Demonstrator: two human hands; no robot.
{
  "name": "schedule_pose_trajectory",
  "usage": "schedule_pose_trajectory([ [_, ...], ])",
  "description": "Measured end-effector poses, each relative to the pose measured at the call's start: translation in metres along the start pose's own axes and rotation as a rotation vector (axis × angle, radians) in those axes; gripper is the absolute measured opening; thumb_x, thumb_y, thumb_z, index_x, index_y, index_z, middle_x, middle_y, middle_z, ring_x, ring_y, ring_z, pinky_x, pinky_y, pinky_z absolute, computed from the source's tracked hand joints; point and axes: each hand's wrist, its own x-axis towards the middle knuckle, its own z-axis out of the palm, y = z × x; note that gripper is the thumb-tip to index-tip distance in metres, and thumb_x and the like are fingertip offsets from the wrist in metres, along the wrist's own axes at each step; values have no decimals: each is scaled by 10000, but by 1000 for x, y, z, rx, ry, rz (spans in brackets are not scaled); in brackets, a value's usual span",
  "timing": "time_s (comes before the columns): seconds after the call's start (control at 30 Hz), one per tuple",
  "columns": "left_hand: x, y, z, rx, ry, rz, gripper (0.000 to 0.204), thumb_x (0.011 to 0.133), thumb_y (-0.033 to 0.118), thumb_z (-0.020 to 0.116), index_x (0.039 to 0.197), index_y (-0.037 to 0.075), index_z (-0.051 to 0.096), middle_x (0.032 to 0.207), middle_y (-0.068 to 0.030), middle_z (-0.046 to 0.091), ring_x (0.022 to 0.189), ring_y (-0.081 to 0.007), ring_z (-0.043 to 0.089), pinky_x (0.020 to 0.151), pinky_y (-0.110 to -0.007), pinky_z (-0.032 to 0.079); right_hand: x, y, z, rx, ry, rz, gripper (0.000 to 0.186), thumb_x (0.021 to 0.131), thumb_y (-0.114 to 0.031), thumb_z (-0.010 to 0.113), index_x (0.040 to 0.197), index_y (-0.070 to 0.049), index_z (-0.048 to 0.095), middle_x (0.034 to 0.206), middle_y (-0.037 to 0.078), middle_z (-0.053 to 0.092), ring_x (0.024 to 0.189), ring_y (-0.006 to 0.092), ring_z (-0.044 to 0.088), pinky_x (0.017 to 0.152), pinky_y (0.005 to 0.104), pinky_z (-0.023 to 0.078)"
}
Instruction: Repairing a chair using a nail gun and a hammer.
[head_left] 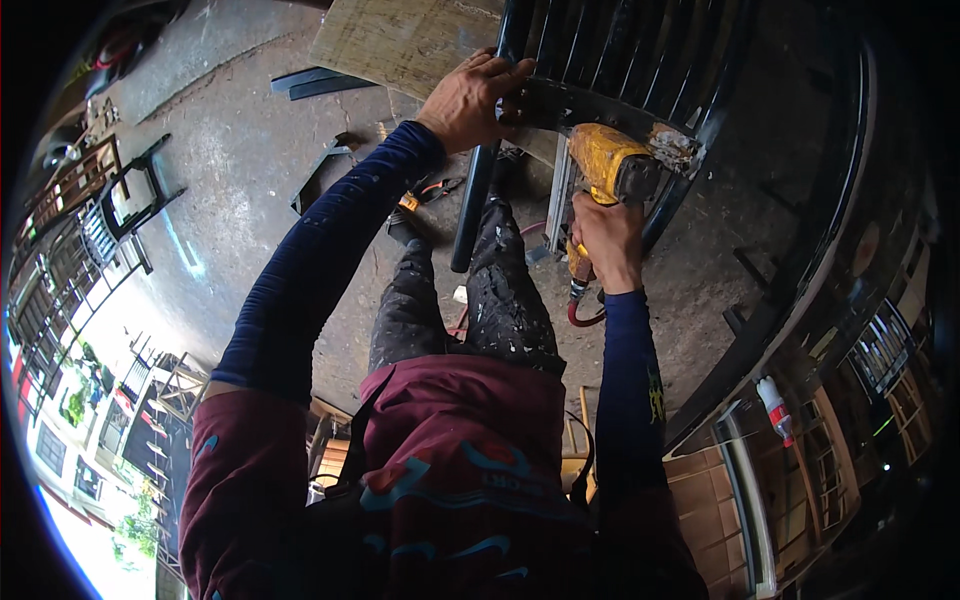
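A black slatted chair frame (620, 98) stands at the top of the view, one leg (472, 215) reaching down toward me. My left hand (470, 100) grips the frame's left corner, fingers bent over it. In my right hand (610, 235) is a worn yellow nail gun (605, 160), held by its handle. The gun's head lies against or just beside the frame's near rail; its nose tip is hidden, so contact is unclear. A red air hose (580, 318) runs from the base of the handle. Pale worn material shows at the frame's right corner.
A plywood board (395, 45) lies beyond my left hand, with dark strips (318, 82) beside it. Orange-handled pliers (438, 188) are on the concrete floor near my feet. More dark furniture frames (100, 225) stand far left. A bottle (775, 410) is at right.
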Motion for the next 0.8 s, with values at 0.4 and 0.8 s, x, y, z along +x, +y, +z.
schedule_pose_trajectory([
  [0.4, 1, -2, 2, 2, 25, -10, 785, 675, 219, 828, 1376, 57, 514, 1032, -163, 609, 1056, -331, 576, 1000, -409, 470, 0, -39, 6, 159, -6, 68, 86, 836, 28, 601, 838, -26, 534, 597, 11, 508, 430, 94, 490, 384, 248, 409],
  [0.8, -9, -2, 5, -58, 54, 4, 793, 684, 205, 821, 1392, 53, 497, 1012, -149, 609, 997, -305, 591, 939, -377, 503, -5, -51, 6, 149, 3, 165, 81, 828, 22, 586, 835, -38, 533, 592, 1, 499, 425, 90, 480, 397, 246, 405],
])
